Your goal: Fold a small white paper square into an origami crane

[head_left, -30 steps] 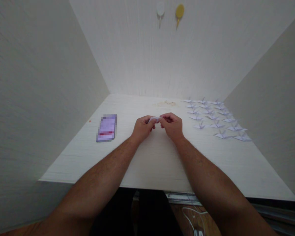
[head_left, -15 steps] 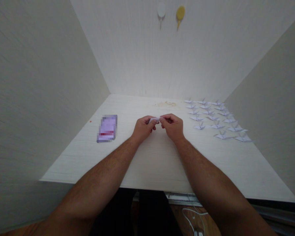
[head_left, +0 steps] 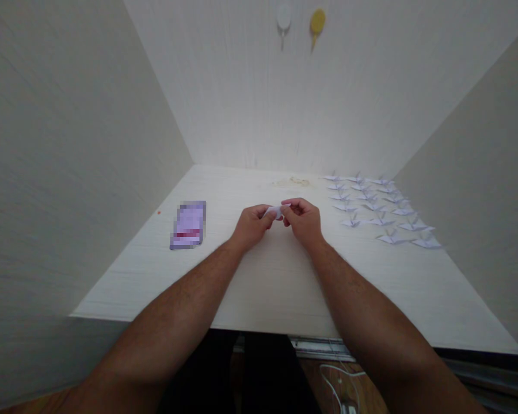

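The left hand [head_left: 252, 225] and the right hand [head_left: 303, 221], both pinched nearly closed, grip a white folded paper [head_left: 278, 211], its long axis running crosswise between them (neither hand nearer).

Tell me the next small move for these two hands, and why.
I'd probably steady the small white paper with the left hand and gently press its other end with the right hand: the two hands pinch it from opposite sides, though any folds are too small to make out.
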`<state>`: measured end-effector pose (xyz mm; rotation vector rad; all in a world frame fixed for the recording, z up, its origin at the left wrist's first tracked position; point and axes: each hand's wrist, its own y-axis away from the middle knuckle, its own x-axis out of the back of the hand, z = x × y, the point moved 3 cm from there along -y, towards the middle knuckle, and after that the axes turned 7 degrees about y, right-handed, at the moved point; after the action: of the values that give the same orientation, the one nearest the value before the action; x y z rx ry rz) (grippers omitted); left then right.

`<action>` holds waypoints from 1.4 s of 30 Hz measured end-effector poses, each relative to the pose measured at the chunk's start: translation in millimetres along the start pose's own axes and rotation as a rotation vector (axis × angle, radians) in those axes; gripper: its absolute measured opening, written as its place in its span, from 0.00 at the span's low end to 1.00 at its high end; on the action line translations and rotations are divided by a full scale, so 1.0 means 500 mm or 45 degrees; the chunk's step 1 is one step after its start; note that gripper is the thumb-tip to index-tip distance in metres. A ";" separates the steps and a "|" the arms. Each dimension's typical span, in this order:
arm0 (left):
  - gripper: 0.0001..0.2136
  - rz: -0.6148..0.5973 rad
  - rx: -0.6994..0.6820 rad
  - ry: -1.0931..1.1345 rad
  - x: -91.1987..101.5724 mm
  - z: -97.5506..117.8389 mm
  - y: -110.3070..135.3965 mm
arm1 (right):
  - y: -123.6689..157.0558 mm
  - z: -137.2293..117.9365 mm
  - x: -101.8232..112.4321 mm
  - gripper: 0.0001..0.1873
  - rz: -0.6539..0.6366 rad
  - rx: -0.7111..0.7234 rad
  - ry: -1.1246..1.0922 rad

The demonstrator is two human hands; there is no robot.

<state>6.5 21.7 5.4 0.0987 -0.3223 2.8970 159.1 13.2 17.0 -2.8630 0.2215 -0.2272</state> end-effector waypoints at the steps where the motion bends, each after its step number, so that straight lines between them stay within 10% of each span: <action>1: 0.17 -0.009 0.008 0.011 0.000 -0.002 0.000 | 0.000 -0.001 0.000 0.13 -0.014 -0.004 0.003; 42: 0.09 -0.019 0.493 0.466 0.021 0.005 -0.003 | -0.015 -0.003 0.018 0.14 -0.400 -0.035 -0.151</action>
<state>-3.4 24.8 9.0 -0.3602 0.3007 2.8443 168.5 18.4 21.7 -2.9136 -0.2515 -0.1120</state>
